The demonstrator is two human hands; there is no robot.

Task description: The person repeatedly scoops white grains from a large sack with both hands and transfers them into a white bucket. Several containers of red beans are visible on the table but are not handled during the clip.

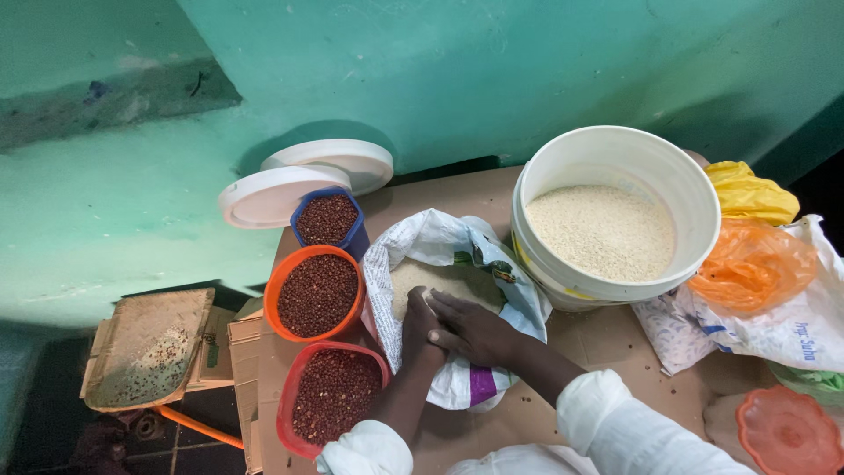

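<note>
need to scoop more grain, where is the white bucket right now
In the head view the white bucket stands on the table's far right side, against the teal wall, just right of the open white sack and left of the orange bag.

- bucket (615, 158), right of centre: white
- three tubs on the left: blue tub (352, 230), orange tub (274, 286), red tub (286, 406)
- wall (440, 70): turquoise
- sack (422, 242), centre: white, purple patch

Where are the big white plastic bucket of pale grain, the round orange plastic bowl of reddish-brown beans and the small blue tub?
big white plastic bucket (563, 154): head view, bare inner wall.
round orange plastic bowl (272, 295): head view, left rim.
small blue tub (359, 236): head view, right outer wall.
</note>
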